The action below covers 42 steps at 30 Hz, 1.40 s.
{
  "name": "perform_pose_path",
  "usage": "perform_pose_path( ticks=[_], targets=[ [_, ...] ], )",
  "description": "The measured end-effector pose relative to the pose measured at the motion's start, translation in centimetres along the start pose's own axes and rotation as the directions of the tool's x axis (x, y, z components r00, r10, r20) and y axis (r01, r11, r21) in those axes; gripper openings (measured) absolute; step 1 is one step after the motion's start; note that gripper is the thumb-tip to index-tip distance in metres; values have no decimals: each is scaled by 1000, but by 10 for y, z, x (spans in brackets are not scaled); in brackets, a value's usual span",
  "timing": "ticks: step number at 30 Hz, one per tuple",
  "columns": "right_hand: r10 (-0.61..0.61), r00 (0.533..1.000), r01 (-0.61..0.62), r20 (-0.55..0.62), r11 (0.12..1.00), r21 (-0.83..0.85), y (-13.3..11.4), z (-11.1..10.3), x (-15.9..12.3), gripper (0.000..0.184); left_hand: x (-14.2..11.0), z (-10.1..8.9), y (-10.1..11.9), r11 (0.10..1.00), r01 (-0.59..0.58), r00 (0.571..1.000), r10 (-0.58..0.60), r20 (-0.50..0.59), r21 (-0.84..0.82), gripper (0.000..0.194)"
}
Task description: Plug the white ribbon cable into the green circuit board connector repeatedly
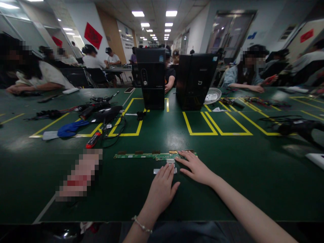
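Observation:
A long, narrow green circuit board [141,156] lies crosswise on the green table in front of me, with copper-coloured tabs along its far edge. My right hand [193,166] rests on the board's right part, fingers stretched and spread. Just below the board, my left hand [163,187] lies with its fingers extended over a small flat silvery-white piece [157,171]. A white connector or ribbon piece [170,161] shows between the left fingertips and the board. The fingers partly cover both small pieces, so their full shape is hidden.
Two black computer towers [154,79] stand upright at the back. To the left lie a red-and-black screwdriver [93,140], a blue glove [72,128] and tangled black cables [95,104]. A white basket [212,96] sits behind the right tower. A person [249,72] sits across at right.

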State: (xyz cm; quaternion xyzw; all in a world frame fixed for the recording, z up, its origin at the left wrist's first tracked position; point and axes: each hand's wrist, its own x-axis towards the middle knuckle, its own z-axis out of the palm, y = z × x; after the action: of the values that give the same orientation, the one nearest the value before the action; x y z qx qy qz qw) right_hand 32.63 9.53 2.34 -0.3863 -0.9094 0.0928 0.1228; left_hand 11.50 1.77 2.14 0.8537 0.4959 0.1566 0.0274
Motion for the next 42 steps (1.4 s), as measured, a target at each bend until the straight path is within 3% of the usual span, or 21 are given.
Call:
perform_pose_path(
  ticks=[13, 32, 37, 42],
  targets=[
    [-21, 999, 21, -26, 1000, 19, 1, 2, 0, 51, 2, 1, -1, 1000, 13, 1000, -13, -22, -5, 44],
    [-17, 1000, 17, 5, 1000, 23, 0, -2, 0, 52, 3, 12, 12, 989, 144, 988, -143, -64, 17, 46],
    [-27, 1000, 27, -2, 999, 44, 2, -1, -1, 52, 2, 11, 6, 995, 102, 992, -101, -70, 19, 44],
    [-27, 1000, 26, 13, 998, 49, 2, -2, -1, 54, 3, -1, -9, 999, -14, 1000, 14, 10, 31, 43]
  ],
)
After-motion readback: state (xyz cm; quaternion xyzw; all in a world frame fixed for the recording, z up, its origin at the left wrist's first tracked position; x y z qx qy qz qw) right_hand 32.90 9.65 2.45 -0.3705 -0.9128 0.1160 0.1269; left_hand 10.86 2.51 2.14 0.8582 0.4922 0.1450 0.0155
